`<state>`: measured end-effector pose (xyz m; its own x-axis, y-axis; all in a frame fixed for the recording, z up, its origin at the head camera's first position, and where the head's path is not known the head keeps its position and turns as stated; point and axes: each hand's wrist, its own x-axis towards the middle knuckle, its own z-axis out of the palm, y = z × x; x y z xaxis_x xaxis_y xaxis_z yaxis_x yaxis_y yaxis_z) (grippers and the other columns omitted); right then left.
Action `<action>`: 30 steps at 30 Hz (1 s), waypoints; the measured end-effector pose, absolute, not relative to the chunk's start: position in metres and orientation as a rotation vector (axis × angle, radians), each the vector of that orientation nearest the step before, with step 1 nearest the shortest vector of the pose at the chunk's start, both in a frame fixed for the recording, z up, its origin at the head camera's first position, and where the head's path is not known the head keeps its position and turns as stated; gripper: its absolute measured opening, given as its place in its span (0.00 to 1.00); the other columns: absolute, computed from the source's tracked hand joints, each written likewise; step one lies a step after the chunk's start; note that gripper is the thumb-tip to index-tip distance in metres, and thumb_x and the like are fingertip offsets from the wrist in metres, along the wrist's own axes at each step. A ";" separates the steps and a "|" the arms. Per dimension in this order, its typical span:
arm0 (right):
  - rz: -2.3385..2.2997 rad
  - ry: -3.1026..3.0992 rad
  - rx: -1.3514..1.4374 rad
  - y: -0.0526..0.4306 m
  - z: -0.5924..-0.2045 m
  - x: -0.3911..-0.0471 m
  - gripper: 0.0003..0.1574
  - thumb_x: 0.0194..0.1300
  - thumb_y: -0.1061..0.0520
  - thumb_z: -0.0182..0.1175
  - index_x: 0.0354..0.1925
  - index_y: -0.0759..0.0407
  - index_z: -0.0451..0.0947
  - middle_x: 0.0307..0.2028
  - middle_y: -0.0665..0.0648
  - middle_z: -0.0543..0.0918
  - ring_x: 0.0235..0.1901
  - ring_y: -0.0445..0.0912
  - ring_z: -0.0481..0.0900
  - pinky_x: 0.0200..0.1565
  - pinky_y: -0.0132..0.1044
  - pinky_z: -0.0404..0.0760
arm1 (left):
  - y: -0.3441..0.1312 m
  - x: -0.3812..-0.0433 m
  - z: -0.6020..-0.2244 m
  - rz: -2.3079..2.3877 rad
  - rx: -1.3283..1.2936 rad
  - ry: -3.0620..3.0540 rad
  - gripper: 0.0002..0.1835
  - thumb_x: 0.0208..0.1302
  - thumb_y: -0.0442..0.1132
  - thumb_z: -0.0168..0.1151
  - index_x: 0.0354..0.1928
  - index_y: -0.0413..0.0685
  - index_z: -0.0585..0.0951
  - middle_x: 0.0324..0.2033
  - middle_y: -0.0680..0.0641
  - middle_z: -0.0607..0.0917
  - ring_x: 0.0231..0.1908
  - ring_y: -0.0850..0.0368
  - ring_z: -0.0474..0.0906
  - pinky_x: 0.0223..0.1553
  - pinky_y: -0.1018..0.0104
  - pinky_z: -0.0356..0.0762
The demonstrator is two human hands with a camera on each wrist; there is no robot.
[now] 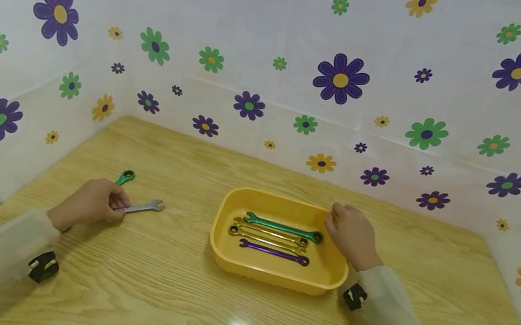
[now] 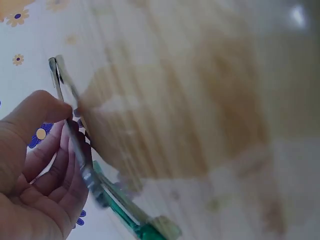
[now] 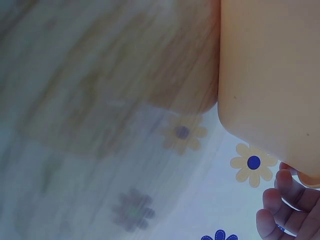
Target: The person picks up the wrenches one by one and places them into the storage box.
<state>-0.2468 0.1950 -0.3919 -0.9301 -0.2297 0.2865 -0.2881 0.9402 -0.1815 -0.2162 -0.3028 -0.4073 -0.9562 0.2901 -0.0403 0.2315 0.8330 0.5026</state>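
In the head view my left hand (image 1: 90, 204) pinches a silver combination wrench (image 1: 145, 206) between thumb and fingers, its open end pointing right. The left wrist view shows the wrench (image 2: 76, 140) held just off the table. Beneath that hand lies a green ratcheting wrench (image 1: 125, 178), mostly covered. My right hand (image 1: 355, 237) grips the far right rim of a yellow plastic tub (image 1: 272, 280). Inside the tub a green wrench (image 1: 283, 227), two gold wrenches (image 1: 274, 233) and a purple wrench (image 1: 273, 252) lie roughly side by side.
The tub stands on a glossy wooden table (image 1: 155, 294). A white cloth (image 1: 283, 28) printed with flowers encloses the table's back and both sides.
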 end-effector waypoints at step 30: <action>0.314 -2.821 0.389 0.197 -0.395 -0.247 0.07 0.60 0.57 0.55 0.28 0.59 0.74 0.20 0.55 0.71 0.20 0.45 0.66 0.22 0.32 0.65 | -0.317 -0.227 -0.416 0.751 0.527 2.837 0.04 0.52 0.37 0.68 0.29 0.44 0.84 0.24 0.54 0.84 0.24 0.71 0.76 0.28 0.74 0.76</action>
<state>-0.2468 0.1966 -0.3955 -0.9257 -0.2323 0.2986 -0.2922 0.9403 -0.1746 -0.2268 -0.3169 -0.4162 -0.9253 0.3740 -0.0631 0.2938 0.8120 0.5043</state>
